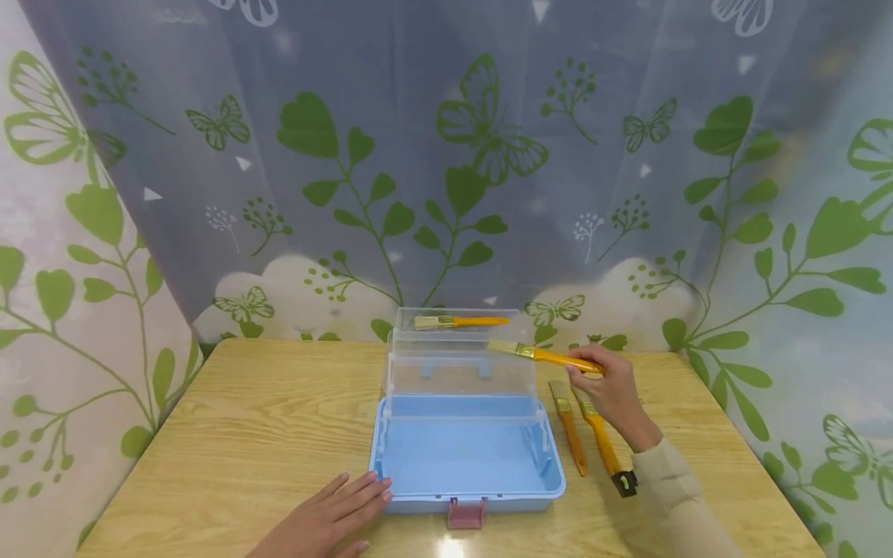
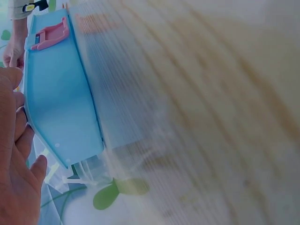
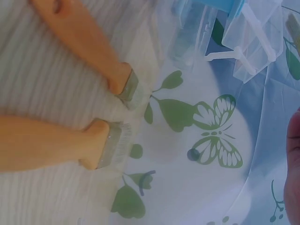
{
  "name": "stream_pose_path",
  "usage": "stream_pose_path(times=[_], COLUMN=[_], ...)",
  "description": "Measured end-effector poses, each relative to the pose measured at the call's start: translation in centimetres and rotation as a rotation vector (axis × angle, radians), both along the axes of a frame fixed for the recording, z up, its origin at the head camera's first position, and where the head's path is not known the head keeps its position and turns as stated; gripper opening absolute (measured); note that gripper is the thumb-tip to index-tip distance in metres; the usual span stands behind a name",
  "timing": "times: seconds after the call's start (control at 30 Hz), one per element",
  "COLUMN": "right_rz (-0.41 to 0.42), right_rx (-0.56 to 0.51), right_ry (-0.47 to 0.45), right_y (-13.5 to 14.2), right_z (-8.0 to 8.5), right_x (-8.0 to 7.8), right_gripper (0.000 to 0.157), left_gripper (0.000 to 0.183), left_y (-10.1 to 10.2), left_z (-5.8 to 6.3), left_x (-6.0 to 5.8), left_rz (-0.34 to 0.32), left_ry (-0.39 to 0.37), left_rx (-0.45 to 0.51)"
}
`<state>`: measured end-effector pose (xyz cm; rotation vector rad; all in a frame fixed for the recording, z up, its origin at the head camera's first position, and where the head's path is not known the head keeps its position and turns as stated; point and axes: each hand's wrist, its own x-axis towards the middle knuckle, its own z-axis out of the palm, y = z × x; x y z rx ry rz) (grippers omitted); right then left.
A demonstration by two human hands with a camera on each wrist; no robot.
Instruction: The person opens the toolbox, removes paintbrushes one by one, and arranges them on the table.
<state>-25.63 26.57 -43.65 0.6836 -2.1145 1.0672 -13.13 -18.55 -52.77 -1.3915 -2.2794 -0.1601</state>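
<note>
My right hand (image 1: 614, 391) pinches a paintbrush (image 1: 568, 361) by its orange handle, with the pale bristles pointing left over the box's raised clear trays (image 1: 456, 372). A second paintbrush (image 1: 481, 321) lies in the uppermost tray. Below the trays stands the open light blue box (image 1: 467, 457), with a pink latch (image 1: 466, 513) at its front. At the box's front left corner rests my left hand (image 1: 324, 518), fingers extended against the rim. In the left wrist view, the left fingers (image 2: 21, 122) touch the blue box wall (image 2: 65, 93). Only an edge of the right hand (image 3: 293, 159) shows in the right wrist view.
Right of the box, two more paintbrushes (image 1: 570, 434) lie side by side on the wooden table (image 1: 293, 411). A small black device (image 1: 625, 483) sits at the right sleeve, over one handle's end. Behind the table hangs a curtain (image 1: 418, 194) with leaves and butterflies.
</note>
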Motion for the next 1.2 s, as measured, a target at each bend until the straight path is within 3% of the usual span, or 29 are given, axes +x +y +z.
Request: stream_pose_path(times=[0.33,0.6,0.97,1.2], right_rz=[-0.021,-0.057,-0.17,-0.222], right_rx=[-0.047,-0.025,-0.019,-0.033], right_ry=[0.04,0.03,0.013,0.011], right_y=[0.9,3.4,5.8,6.5], right_z=[-0.7,-3.1,-4.4,-4.4], right_x=[0.4,-0.4,0.9,2.0], right_gripper=[0.023,0.028,0.027,0.021], left_gripper=[0.066,0.07,0.076,0.075], left_y=[-0.1,-0.1,-0.1,0.0], left_z=[-0.1,-0.1,-0.1,-0.1], left_x=[-0.2,-0.2,-0.2,-0.1], left_rz=[-0.001,-0.008,-0.015,-0.014], left_ry=[0.009,0.002,-0.008,-0.018], left_rx=[0.004,0.005,0.001,0.004])
